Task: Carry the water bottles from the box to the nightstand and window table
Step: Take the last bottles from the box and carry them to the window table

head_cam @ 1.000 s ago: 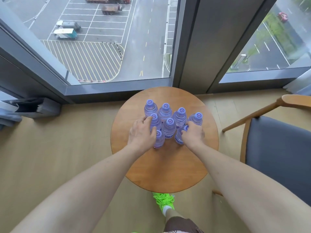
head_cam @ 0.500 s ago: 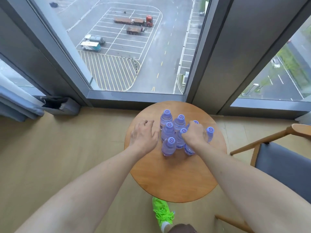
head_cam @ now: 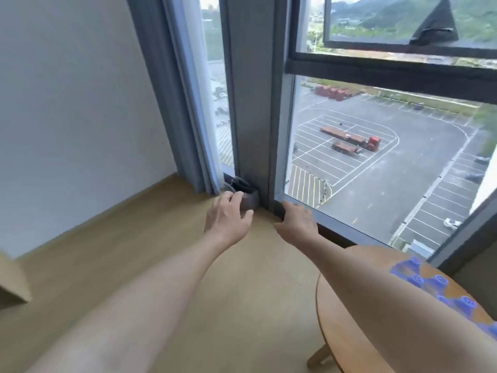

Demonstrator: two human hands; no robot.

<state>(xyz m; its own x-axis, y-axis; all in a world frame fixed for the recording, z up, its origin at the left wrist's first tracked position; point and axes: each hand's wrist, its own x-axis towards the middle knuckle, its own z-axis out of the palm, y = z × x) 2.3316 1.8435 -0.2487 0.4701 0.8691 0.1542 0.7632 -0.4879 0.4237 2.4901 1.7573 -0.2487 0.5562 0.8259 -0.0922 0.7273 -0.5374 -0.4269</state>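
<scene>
**Ana:** Where are our water bottles (head_cam: 441,289) now?

**Ben:** Look at the lower right of the frame. We can see a bunch of blue caps there, close together. They stand on the round window table (head_cam: 347,313). Our right arm covers some of them, and they look a bit blurry, so we cannot count them well.

**Ana:** Are we holding any bottle?

**Ben:** No. Our left hand (head_cam: 228,219) is in the middle of the frame, out over the wooden floor (head_cam: 161,259). Its fingers are loose and a little apart, with nothing in them. Our right hand (head_cam: 298,220) is just beside it, a bit to the right, in front of the bottom of the window frame (head_cam: 336,224). Its fingers are spread and bent a little, and they hold nothing too.

**Ana:** So is the job done?

**Ben:** We think the table part looks good, because so many bottles stand there. But we cannot see the nightstand here, so we cannot tell if it has bottles yet.

**Ana:** And the box?

**Ben:** A brown corner (head_cam: 13,281) shows at the left edge of the frame. It may be the box, but we cannot be sure. We cannot see inside it.

**Ana:** What is left, then?

**Ben:** We guess we should check the box for more bottles and take those to the nightstand.
</scene>
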